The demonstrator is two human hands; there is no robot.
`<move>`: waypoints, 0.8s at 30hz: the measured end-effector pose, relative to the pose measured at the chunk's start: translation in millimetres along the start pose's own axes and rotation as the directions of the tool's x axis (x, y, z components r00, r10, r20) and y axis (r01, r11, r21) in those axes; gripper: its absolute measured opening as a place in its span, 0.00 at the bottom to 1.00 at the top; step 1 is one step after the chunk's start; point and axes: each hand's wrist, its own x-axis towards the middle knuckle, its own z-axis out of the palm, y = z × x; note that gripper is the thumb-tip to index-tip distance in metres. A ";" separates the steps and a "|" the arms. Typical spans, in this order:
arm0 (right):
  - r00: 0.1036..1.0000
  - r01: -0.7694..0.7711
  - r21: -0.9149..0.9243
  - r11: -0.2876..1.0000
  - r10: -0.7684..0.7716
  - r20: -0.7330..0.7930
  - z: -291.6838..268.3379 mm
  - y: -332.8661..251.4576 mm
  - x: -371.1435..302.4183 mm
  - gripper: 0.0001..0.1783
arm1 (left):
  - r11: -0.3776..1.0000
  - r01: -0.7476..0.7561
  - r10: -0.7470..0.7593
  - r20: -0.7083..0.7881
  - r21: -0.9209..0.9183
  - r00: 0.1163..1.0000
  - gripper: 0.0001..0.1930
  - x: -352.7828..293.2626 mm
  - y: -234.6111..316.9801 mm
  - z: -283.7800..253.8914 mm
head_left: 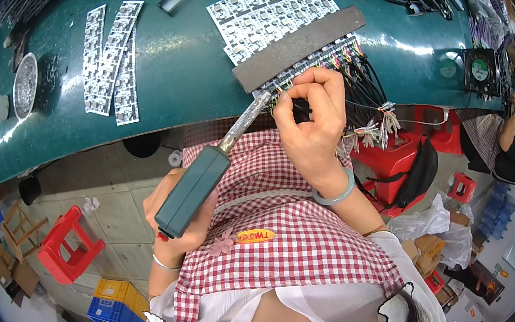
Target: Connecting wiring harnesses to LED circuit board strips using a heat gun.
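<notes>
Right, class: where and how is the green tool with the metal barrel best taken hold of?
Hold the green tool around its blocky body, probably from the lower left. That part is broad and straight-sided, while the slim metal barrel slants up to the right toward the grey bar and may be hot.

The left hand (158,196) curls closed while the right hand (317,127) pinches.
</notes>
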 end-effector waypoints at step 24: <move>1.000 0.021 -0.013 1.000 -0.021 -0.006 1.5 0.7 -0.6 0.11 | 0.996 -0.006 0.006 -0.001 0.087 1.000 0.12 -11.3 -6.7 -5.6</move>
